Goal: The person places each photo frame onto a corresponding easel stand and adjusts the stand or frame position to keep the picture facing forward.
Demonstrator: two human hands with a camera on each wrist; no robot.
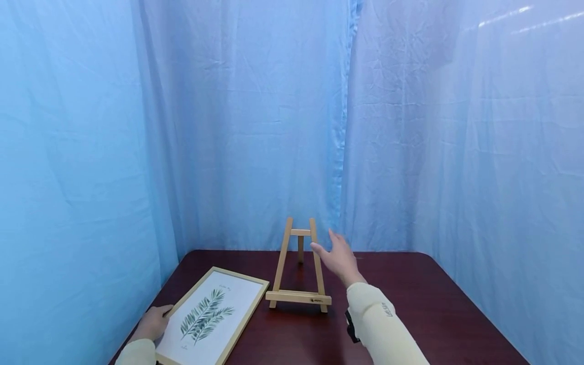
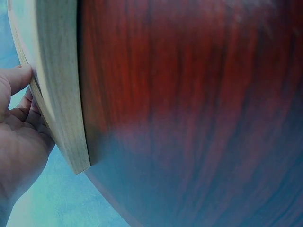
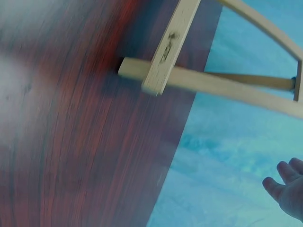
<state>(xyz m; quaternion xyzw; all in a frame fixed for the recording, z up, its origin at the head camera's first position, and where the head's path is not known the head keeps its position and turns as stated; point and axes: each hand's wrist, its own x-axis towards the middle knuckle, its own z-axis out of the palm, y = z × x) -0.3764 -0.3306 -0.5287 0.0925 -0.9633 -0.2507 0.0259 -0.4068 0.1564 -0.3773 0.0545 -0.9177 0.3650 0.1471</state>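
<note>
A small wooden easel [image 1: 298,268] is stood upright near the middle of the dark red table [image 1: 433,309], its legs splayed and its front ledge turned toward the person. Just to its right the right hand [image 1: 339,258] is held in the air with its fingers [image 1: 319,249] spread and relaxed, nothing being gripped. In the head view the fingertips are seen close to the easel's right leg, but whether contact is made cannot be told. In the right wrist view a clear gap is seen between the hand [image 3: 289,189] and the easel's bars [image 3: 213,80].

The easel is judged to be light and narrow-footed. If it were brushed sideways by the outstretched fingers, it could be tipped or slid across the smooth table. A nudge high on the leg would probably be enough to fold the rear strut.

To the left, a framed leaf print [image 1: 212,317] is laid flat at the table's near left corner, well apart from the easel. Its left edge is held by the left hand [image 1: 152,324]. In the left wrist view the fingers [image 2: 19,78] are seen curled against the pale wooden frame [image 2: 59,90] at the table's rim. Since part of the frame appears to lie near the edge, a loose hold could let it slip off.

Blue cloth [image 1: 246,126] is hung behind and on both sides.
</note>
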